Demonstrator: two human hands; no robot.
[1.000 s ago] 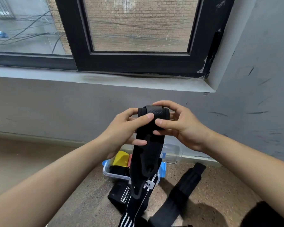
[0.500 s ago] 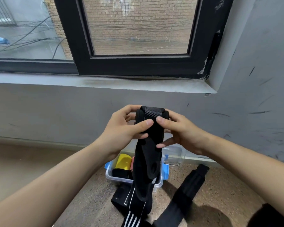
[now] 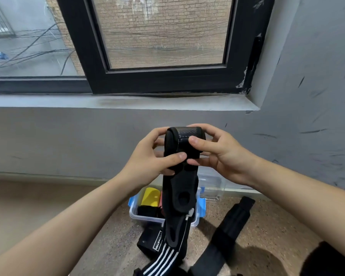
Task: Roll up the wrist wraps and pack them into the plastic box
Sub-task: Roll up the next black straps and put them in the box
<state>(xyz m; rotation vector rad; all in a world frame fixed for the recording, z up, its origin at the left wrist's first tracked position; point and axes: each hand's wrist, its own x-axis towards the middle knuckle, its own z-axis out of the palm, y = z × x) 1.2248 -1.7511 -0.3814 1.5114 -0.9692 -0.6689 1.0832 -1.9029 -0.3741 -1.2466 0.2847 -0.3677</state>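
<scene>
Speckled floor [image 3: 267, 226]: clear plastic box [image 3: 145, 217] w/ blue clips sits nr the wall edge. Just in front of it lie a labelled black wrap [image 3: 149, 240] and a white-striped wrap [image 3: 161, 261]. Plain black wrap [image 3: 227, 234] lies diagonal to the right.

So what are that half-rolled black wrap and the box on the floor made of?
The wrap looks like soft, matte black fabric, probably stretchy: it curls into a roll at the top and hangs limp below. The box looks like clear, glossy hard plastic with blue clips: its wall is see-through.
</scene>
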